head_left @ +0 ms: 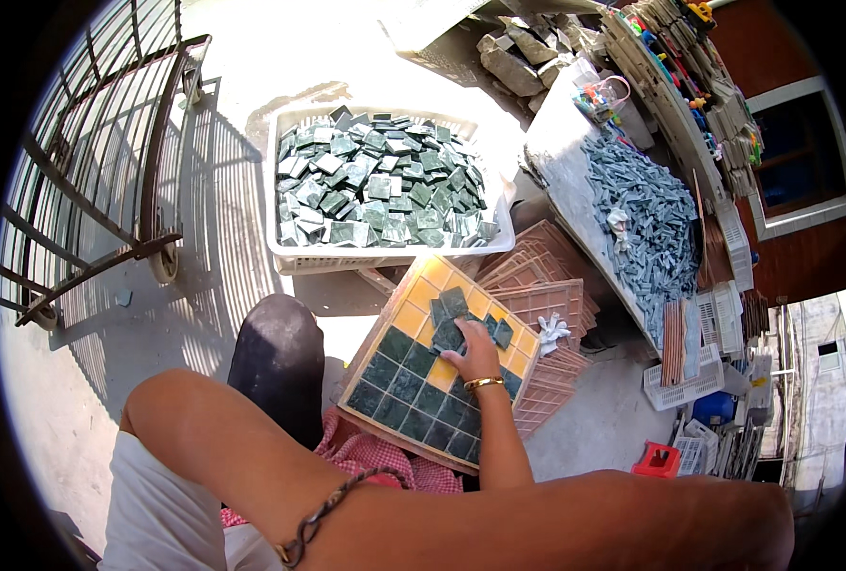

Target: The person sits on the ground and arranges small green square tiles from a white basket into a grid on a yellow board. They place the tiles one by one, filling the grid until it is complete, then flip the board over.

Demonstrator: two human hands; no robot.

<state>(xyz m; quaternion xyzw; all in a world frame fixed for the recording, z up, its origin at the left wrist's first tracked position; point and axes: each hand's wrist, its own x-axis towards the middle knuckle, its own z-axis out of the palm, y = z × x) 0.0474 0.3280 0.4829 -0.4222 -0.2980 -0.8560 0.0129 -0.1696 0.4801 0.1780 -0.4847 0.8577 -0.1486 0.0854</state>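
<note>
**Where the right hand [478, 350] rests among loose tiles [453, 302], a gridded tray [421, 293] lies partly filled**

Tray tilted, directly in front of the person; pink checked cloth [434, 474] at its lower edge. Laid tiles [393, 412], dark green and square, fill the lower-left part of the grid; cells towards the top and right show yellow, plus one yellow cell between green ones. Loose tiles lie heaped at odd angles on the upper middle of the tray.

Right hand: palm down over the heap, thumb to the left against a dark tile, fingers bent. Cannot tell whether they pinch it; tips partly hidden. Gold bracelet [483, 383] at the wrist. Left hand out of sight; its fingers cannot be judged.

Just beyond the tray, a white basket [299, 264] heaped with green tiles [380, 181]. To the right, brown trays [542, 303] in a loose stack, a white glove [552, 330] on them. Farther right, a table [561, 133] carries a mound of blue-grey strips [644, 228]. Far left, a barred metal cart [150, 162] on wheels.
</note>
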